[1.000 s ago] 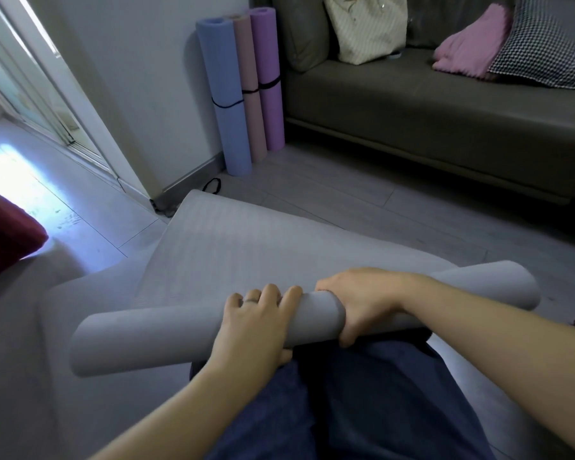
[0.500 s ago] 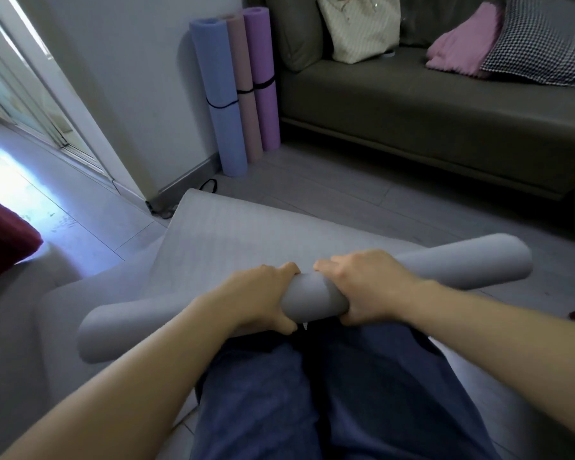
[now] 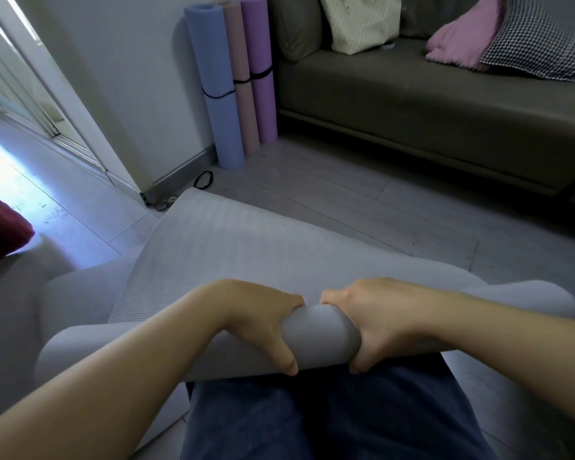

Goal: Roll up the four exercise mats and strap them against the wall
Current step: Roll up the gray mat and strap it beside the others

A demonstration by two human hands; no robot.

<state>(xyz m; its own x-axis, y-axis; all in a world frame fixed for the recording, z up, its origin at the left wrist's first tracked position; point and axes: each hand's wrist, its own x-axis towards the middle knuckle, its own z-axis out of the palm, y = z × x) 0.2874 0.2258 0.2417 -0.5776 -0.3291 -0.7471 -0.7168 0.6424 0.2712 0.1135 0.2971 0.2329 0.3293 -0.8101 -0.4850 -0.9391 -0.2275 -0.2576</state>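
Two grips, the left grip (image 3: 263, 323) and the right grip (image 3: 379, 323), clamp the rolled part of the grey mat (image 3: 319, 336) side by side, fingers curled over the top and thumbs tucked beneath. The roll is held over the person's dark blue trousers (image 3: 312, 419), and its unrolled length stretches away across the floor (image 3: 346, 200) toward the wall (image 3: 130, 61). Past its far edge a loose black strap (image 3: 204, 179) lies by the skirting. Beyond, three rolled mats stand upright against the wall, touching: blue mat (image 3: 218, 104), pink mat (image 3: 243, 84) and purple mat (image 3: 259, 74), each banded in black. The sofa (image 3: 412, 104) stands just beside the purple mat.
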